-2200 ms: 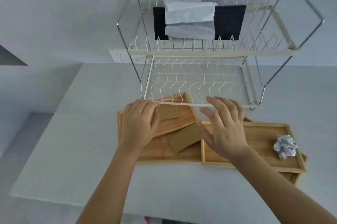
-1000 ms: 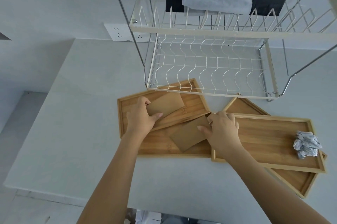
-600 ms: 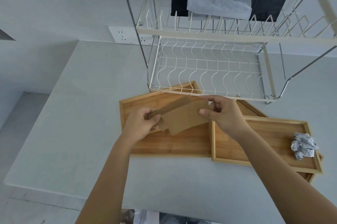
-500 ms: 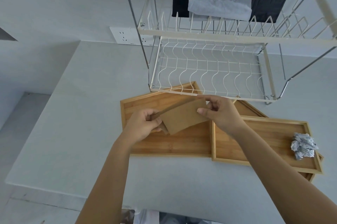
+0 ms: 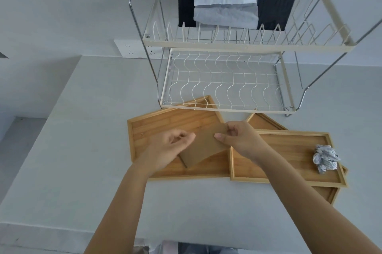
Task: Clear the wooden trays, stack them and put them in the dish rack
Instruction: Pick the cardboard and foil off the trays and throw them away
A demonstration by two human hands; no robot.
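Several wooden trays lie overlapped on the grey counter in front of the dish rack. The left tray has its far corner under the rack's lower tier. The right tray holds a crumpled paper ball and rests on a tilted tray. My right hand pinches brown cardboard pieces by their right edge, just above the left tray. My left hand hovers over their left end with fingers loosely apart, gripping nothing.
The rack's upper tier carries a black cloth and folded white cloths; the lower wire tier holds nothing. A wall socket sits left of the rack. The counter drops off at the left and near edges.
Both hands picked the two cardboard pieces off the left trays and brought them together. Now my left hand has let go and only my right hand holds them.
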